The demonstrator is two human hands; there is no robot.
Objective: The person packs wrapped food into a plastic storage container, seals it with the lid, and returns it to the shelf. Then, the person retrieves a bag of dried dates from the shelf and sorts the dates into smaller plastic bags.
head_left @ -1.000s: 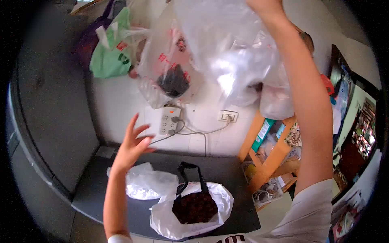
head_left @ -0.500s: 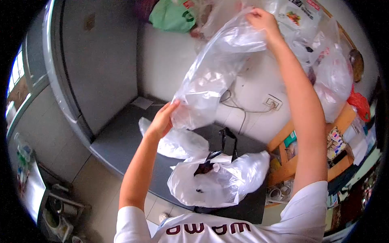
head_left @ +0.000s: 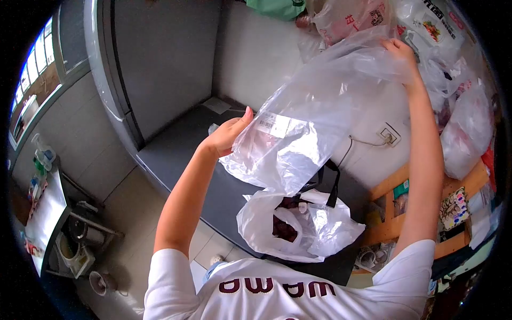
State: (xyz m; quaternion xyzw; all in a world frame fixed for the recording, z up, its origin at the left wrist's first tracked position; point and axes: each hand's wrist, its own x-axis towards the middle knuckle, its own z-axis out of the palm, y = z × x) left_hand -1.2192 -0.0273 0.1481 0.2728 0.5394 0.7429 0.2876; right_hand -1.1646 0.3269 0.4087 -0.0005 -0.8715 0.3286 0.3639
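Note:
A large clear plastic bag [head_left: 314,101] is stretched slantwise between my hands. My right hand [head_left: 401,56], raised at the upper right, grips its upper end. Lower down, my left hand [head_left: 230,133] is closed at the bag's left edge, thumb pointing up. A white label with a barcode [head_left: 274,124] shows near that hand. Below the clear bag, an open white plastic bag [head_left: 261,224] with dark red contents [head_left: 284,228] sits on the dark grey surface [head_left: 205,125]. Black handles [head_left: 332,184] stand up behind it.
Filled plastic bags [head_left: 464,128] hang on the wall at the right. A wall socket with a plug [head_left: 388,135] lies below them. A wooden rack [head_left: 389,184] stands at right. At left are a tall grey cabinet [head_left: 165,64] and a metal table [head_left: 48,218].
The clear bag has come away from the hanging bags and spread out between both hands. My left hand, open at first, has closed on its edge. The view has swung left.

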